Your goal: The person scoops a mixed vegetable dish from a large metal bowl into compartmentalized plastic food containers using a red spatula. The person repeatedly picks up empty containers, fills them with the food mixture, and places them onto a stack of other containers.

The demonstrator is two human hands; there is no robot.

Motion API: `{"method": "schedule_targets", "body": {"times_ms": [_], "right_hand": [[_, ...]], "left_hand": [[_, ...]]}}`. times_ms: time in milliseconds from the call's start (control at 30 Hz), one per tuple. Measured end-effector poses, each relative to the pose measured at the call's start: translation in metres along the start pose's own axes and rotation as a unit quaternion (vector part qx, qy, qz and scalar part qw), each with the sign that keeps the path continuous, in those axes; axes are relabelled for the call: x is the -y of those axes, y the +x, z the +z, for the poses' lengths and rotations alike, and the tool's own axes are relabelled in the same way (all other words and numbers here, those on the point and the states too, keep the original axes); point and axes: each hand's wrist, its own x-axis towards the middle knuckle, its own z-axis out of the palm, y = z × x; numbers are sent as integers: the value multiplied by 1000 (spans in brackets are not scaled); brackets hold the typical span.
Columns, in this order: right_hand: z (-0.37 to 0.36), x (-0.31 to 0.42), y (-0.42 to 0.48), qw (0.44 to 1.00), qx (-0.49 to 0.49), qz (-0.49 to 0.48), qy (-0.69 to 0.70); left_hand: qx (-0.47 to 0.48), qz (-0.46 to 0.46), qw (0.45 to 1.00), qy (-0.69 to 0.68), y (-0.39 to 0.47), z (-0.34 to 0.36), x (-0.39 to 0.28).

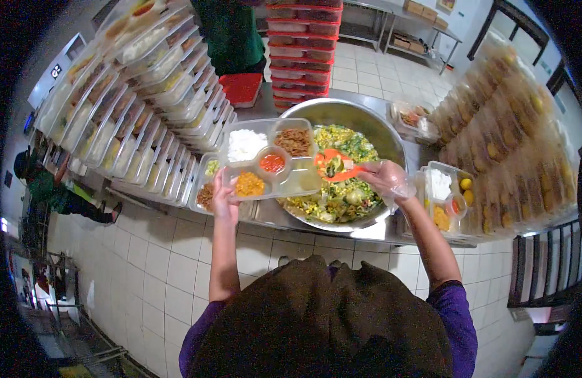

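Observation:
My left hand (226,194) grips the near left corner of a clear plastic compartment tray (304,182), held up beside a large steel bowl (390,124). In the tray sit white rice (246,144), shredded brown food (292,142), a round well of red sauce (272,163) and a yellow-orange food (250,184). Its right-hand compartment holds no visible food. Gloved in thin clear plastic, my right hand (389,178) holds an orange spoon (340,176) with some vegetables on it, by the tray's right edge. Chopped mixed vegetables (352,201) fill the bowl's lower part.
Tall stacks of filled trays (130,104) rise at left, with more stacked trays (503,141) at right. Behind the bowl stands a column of red-rimmed containers (303,52). A filled tray (444,189) lies at the right. A person in green (232,35) stands across the steel table (295,219).

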Motion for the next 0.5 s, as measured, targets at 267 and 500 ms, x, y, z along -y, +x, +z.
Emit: {"method": "schedule_targets", "body": {"times_ms": [267,500], "right_hand": [[24,34,-5,867,-118,-361,-322],[-3,40,-11,880,-145,-345,-293]], "left_hand": [[27,-63,998,-1,-6,8,5],[8,-38,999,-32,-26,-5,3]]}}
